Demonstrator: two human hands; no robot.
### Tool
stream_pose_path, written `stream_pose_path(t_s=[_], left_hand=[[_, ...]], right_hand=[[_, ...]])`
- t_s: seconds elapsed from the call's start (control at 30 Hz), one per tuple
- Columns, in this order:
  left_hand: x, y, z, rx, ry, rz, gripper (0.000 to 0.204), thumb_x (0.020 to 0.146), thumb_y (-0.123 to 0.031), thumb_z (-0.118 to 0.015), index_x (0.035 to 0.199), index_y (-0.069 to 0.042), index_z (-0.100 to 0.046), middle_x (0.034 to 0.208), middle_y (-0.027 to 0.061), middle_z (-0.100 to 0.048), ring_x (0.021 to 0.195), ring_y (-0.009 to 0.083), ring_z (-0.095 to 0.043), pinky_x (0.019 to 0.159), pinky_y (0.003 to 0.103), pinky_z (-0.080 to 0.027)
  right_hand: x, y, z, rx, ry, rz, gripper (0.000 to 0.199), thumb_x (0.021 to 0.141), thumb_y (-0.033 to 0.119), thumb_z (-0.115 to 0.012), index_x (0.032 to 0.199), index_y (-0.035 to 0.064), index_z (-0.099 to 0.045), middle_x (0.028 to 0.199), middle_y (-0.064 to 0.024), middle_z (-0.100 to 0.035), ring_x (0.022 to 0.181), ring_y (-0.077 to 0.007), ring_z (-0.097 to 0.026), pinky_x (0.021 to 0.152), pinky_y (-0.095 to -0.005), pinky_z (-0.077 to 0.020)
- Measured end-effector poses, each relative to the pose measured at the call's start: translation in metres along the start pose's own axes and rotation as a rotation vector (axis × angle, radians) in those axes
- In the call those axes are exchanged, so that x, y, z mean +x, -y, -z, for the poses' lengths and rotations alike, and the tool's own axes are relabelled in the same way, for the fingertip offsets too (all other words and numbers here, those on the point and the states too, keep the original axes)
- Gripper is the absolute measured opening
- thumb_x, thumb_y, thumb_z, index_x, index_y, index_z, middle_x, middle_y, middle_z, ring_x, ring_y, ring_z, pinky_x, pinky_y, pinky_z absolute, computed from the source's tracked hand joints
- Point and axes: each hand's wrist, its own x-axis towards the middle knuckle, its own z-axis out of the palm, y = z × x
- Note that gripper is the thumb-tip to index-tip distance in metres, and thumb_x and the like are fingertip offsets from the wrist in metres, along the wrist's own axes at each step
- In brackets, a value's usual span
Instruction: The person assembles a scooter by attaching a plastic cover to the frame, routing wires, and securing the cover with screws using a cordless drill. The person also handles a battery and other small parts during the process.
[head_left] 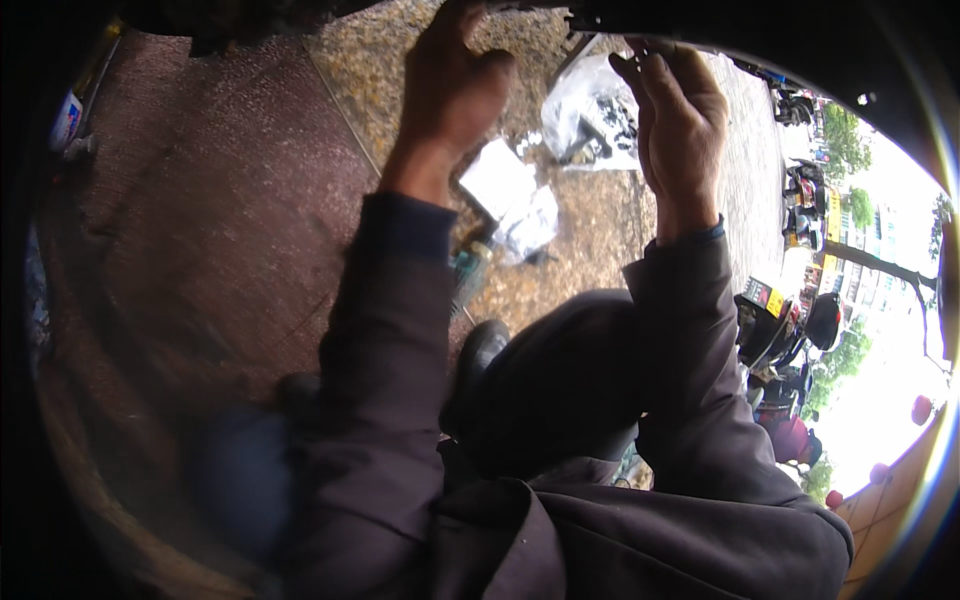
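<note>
Both my arms reach up toward a dark, shadowed object (280, 15) that spans the top of the head view. My left hand (452, 100) is raised to its lower edge; the thumb is bent and the other fingertips are cut off or lost in shadow. To its right, my right hand (685, 125) has thumb and fingers closed near the same edge, with whatever they pinch too small and dark to name. On the ground between the hands lies a clear plastic bag (575, 110) with dark small parts inside. Nearer me are a white flat piece (497, 178) and crumpled clear plastic wrap (528, 226).
A greenish object (468, 268), partly hidden by my left sleeve, lies close to my dark shoe (486, 345). Speckled stone (590, 230) meets reddish-brown paving (220, 190) along a seam. Parked motorbikes (775, 330) line the right side, beside a tree branch (880, 262).
</note>
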Motion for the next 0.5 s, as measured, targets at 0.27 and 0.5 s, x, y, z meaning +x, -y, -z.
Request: stream_pose_path(t_s=[0.27, 0.5], left_hand=[[0.013, 0.013, 0.008, -0.078, 0.053, -0.330, 0.055, 0.074, 0.008, -0.050, 0.128, 0.003, -0.055, 0.119, 0.0109, -0.063, 0.108, 0.0162, -0.058, 0.082, 0.028, -0.050], [0.003, 0.002, 0.014, 0.070, 0.041, 0.034, 0.057, 0.076, -0.001, -0.054, 0.133, -0.004, -0.055, 0.089, 0.0063, -0.065, 0.059, 0.0071, -0.048, 0.055, 0.025, -0.041]], right_hand=[[0.000, -0.008, -0.003, 0.159, -0.066, -0.038, 0.016, 0.094, -0.001, -0.053, 0.107, 0.0022, -0.062, 0.104, -0.0027, -0.063, 0.095, -0.0110, -0.059, 0.085, -0.0266, -0.0493], [-0.001, -0.005, 0.003, 0.037, 0.011, 0.010, 0.021, 0.098, 0.004, -0.051, 0.116, -0.0055, -0.056, 0.119, -0.0172, -0.060, 0.123, -0.0283, -0.055, 0.101, -0.0432, -0.0504]])
